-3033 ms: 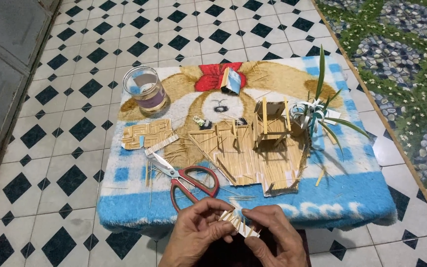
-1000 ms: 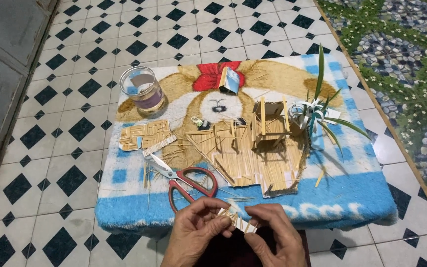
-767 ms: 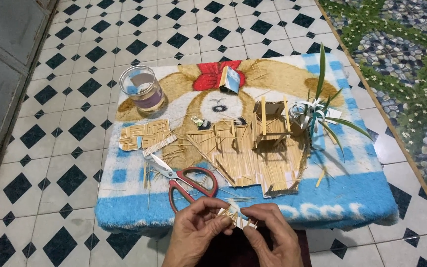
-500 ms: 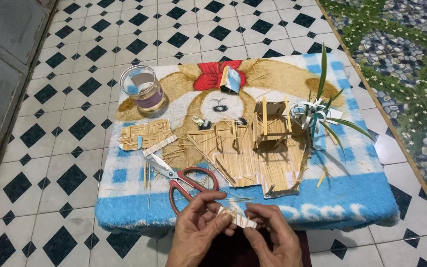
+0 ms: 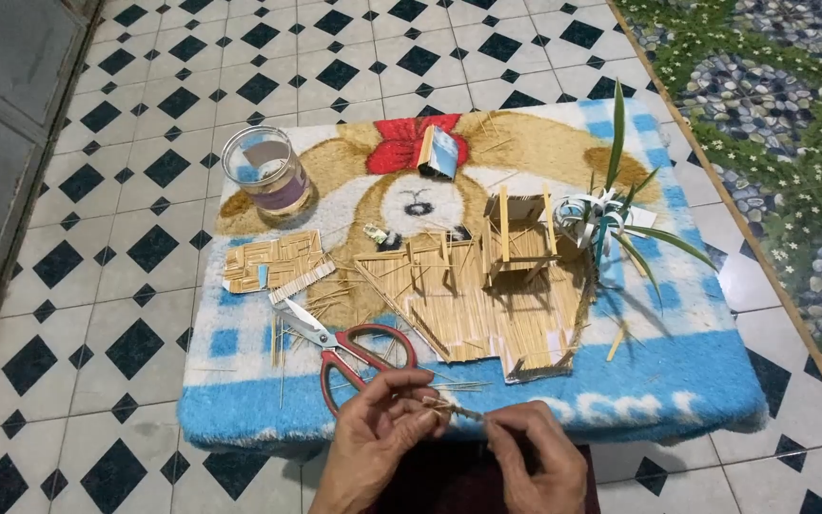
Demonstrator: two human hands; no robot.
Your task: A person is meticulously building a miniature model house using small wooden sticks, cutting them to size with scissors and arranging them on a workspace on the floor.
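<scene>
we see our two bare hands at the near edge of the scene, meeting over the near rim of a low table covered by a blue and tan plush mat with a cartoon dog (image 5: 240,405). the left hand (image 5: 378,443) is pinched narrow, thumb and fingertips closed on a small bundle of thin pale wooden sticks (image 5: 449,410). the right hand (image 5: 535,457) pinches the other end of the same bundle, so the sticks bridge the gap between the two hands. the bundle's long axis runs left to right, dipping slightly toward the right hand. it is small and partly hidden by fingers, so we cannot tell how many sticks it holds; it looks like a few.

just beyond the left hand lie red-handled scissors (image 5: 340,345), blades pointing far-left, handles nearest the fingers. the left hand is the nearer one to them. a few loose sticks lie on the mat between the scissors and the hands.

farther off, in the middle of the mat, stands a small house model built of pale sticks (image 5: 487,286). to its left lies a flat panel of glued sticks (image 5: 271,262), and beyond that a clear glass jar (image 5: 265,171). on the right, a small green spiky plant with white ribbon (image 5: 611,214) stands beside the model. a small blue and white folded card (image 5: 438,152) rests at the far side. black and white diamond floor tiles (image 5: 116,343) surround the table.
</scene>
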